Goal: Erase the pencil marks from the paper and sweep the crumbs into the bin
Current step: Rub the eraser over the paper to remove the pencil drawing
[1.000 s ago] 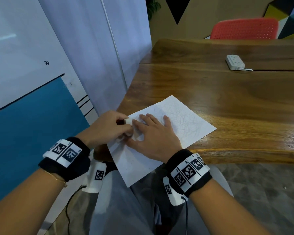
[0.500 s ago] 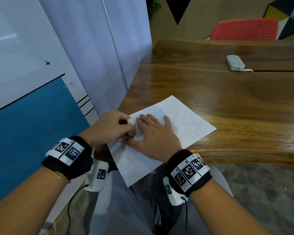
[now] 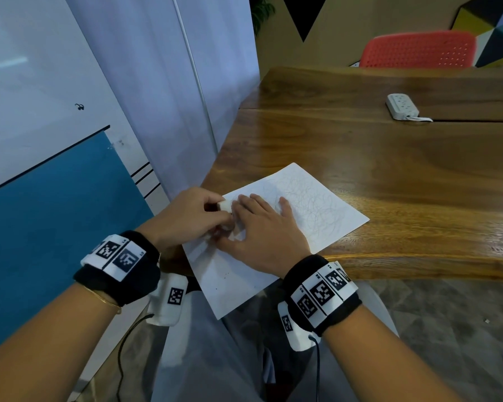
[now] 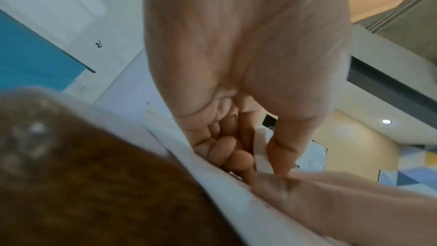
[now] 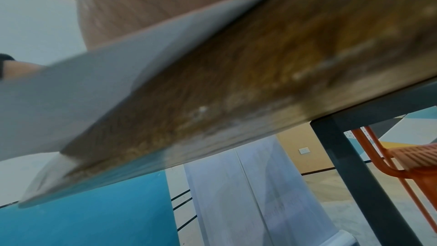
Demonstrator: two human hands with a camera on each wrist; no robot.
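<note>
A white sheet of paper (image 3: pixel 317 210) with grey pencil scribbles lies at the near left corner of the wooden table (image 3: pixel 389 169), its near end hanging over the edge. My left hand (image 3: pixel 186 219) pinches a small white eraser (image 3: pixel 225 206) and holds it on the paper's left part. In the left wrist view the eraser (image 4: pixel 261 149) sits between thumb and fingers. My right hand (image 3: pixel 262 233) lies flat on the paper, fingers spread, right beside the eraser. Dark eraser crumbs (image 3: pixel 230 278) dot the overhanging part. No bin is in view.
A white power strip (image 3: pixel 402 105) lies far back on the table. A red chair (image 3: pixel 418 49) stands behind it. A white and blue wall panel (image 3: pixel 55 198) runs close along the left. My lap is under the paper's overhang.
The left hand with the eraser has shifted only slightly on the paper; its wrist moved a little. The right hand and the paper stay where they were.
</note>
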